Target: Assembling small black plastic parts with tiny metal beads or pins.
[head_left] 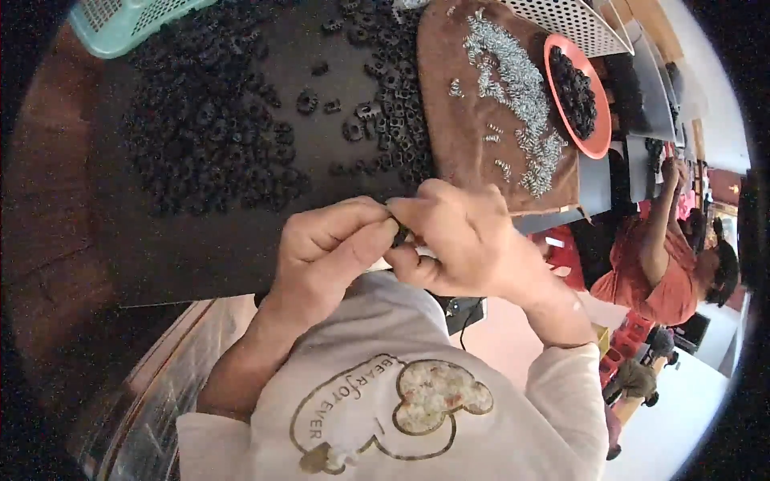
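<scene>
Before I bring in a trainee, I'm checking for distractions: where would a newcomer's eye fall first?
Probably on the heap of silver coil springs at upper right, on a brown cloth beside an orange oval bowl of black parts. Next, the pile of black ring-like parts at upper left, on the dark table. At centre, the left hand and right hand pinch a small black piece.

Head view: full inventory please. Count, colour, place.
Tabletop: one, dark, left and centre
Cloth: one, brown, upper centre-right
Coils: many, silver, on cloth
Left pile: many parts, black, tabletop left
Right pile: many parts, black, beside cloth
Bowl: one, orange, upper right, holding dark parts
Basket: one, green, top left
Perforated basket: one, white, top right
People: several, nearest in red, right
Small part: one, black, centre
Left hand: one, bare, gripping small part
Right hand: one, bare, likewise
</scene>
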Demonstrator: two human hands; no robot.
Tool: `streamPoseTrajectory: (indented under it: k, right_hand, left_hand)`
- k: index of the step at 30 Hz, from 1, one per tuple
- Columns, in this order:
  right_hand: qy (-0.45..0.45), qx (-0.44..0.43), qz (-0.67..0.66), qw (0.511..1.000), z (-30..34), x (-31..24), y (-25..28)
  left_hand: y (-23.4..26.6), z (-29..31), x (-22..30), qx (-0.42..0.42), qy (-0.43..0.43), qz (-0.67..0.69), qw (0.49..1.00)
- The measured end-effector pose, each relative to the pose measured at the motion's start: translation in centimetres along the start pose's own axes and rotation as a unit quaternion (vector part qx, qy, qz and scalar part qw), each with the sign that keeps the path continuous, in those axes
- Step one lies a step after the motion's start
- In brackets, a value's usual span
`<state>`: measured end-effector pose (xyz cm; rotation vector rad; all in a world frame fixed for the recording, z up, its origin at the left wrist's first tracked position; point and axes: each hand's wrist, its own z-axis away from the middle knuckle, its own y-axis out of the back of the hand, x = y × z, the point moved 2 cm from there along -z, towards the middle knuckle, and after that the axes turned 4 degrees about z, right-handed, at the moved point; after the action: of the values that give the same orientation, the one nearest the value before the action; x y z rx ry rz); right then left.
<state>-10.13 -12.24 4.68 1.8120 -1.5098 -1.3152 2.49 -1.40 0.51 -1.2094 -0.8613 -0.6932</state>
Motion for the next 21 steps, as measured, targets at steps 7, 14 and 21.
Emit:
streamPoseTrajectory:
  k: [7, 14, 21]
  right_hand:
    - [0.032, 0.028, 0.029, 0.999, 0.7, -0.5, -0.1]
    - [-0.102, 0.006, 0.077, 0.992, 2.3, 1.5, 4.8]
    - [-0.337, 0.188, 0.126, 0.914, 7.4, 13.3, 11.3]
  left_hand:
    - [0.3, 0.0, -0.5, -0.025, -0.048, -0.047, 0.997]
    - [0.1, 0.5, -0.6, -0.051, -0.081, -0.043, 0.994]
    - [0.4, 0.2, -1.1, -0.053, -0.068, -0.070, 0.994]
